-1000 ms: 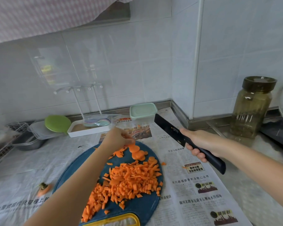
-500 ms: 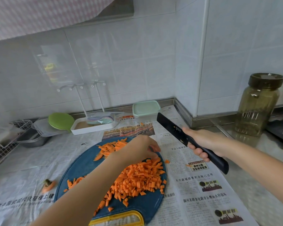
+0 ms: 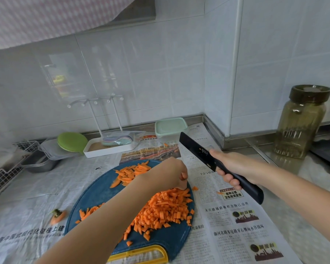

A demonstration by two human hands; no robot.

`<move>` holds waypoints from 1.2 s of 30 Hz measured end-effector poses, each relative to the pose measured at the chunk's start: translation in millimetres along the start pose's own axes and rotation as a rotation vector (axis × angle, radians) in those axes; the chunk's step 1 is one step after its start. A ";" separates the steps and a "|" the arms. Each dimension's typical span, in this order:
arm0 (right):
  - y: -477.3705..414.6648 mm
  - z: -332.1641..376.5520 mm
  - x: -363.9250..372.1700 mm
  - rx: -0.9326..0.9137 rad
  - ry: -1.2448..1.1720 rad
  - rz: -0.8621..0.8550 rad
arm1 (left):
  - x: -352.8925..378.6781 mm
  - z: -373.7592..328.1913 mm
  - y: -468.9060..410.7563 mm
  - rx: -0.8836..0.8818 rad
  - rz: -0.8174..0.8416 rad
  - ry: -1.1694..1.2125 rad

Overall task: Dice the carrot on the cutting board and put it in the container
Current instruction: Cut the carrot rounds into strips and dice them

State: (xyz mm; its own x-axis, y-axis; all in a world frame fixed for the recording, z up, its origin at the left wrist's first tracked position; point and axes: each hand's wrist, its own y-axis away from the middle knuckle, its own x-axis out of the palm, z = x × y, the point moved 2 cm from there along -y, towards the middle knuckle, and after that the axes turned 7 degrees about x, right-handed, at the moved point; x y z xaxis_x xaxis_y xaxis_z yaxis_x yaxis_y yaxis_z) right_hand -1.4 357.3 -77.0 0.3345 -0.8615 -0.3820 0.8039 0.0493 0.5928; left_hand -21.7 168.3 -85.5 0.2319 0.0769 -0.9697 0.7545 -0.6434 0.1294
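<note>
On the cutting board (image 3: 95,195), the left grip (image 3: 170,174) rests with fingers curled at the far edge of the diced carrot (image 3: 164,206); whether it holds any pieces cannot be told. The right grip (image 3: 234,168) clasps the knife (image 3: 194,149) handle, blade raised over the newspaper (image 3: 227,225). The container (image 3: 170,127) stands behind the board, against the wall.

Newspaper (image 3: 227,225) covers counter (image 3: 293,235); cutting board (image 3: 95,195) atop.
</note>
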 end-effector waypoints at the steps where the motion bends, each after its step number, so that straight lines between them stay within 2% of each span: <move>1: 0.4 0.2 0.8 -0.002 0.001 0.001 | 0.7 0.0 0.1 0.009 0.008 -0.035; 4: 0.8 0.3 3.5 -0.001 0.001 0.002 | 4.0 5.0 6.2 0.031 -0.055 -0.057; 10: -4.3 3.0 13.2 -0.016 0.006 0.035 | -15.9 40.6 37.0 -0.149 -0.533 0.037; 12: -5.0 4.6 19.0 -0.011 0.003 0.050 | -12.4 52.1 44.4 -0.193 -0.595 0.020; 15: -6.5 7.3 29.9 -0.002 0.018 0.062 | -0.7 57.1 47.7 -0.107 -0.656 -0.018; 21: -8.5 6.8 51.3 0.036 0.049 0.062 | 30.2 51.8 43.7 -0.020 -0.628 -0.067; 26: -10.0 5.5 63.7 0.034 0.106 0.020 | 40.8 52.0 49.5 -0.005 -0.666 -0.008; 32: -9.6 12.9 74.1 0.056 0.153 0.015 | 39.1 56.5 54.6 -0.027 -0.536 0.093; 36: -8.9 14.8 78.2 0.068 0.151 0.036 | 35.5 59.4 54.7 -0.025 -0.515 0.082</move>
State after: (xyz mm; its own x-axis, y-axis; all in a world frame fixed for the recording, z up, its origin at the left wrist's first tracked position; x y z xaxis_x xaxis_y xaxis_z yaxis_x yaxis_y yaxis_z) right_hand 10.3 282.0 -101.7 0.4369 -0.7736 -0.4590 0.7565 0.0399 0.6528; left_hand -8.6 90.6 -125.2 -0.1265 0.4385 -0.8898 0.7978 -0.4881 -0.3540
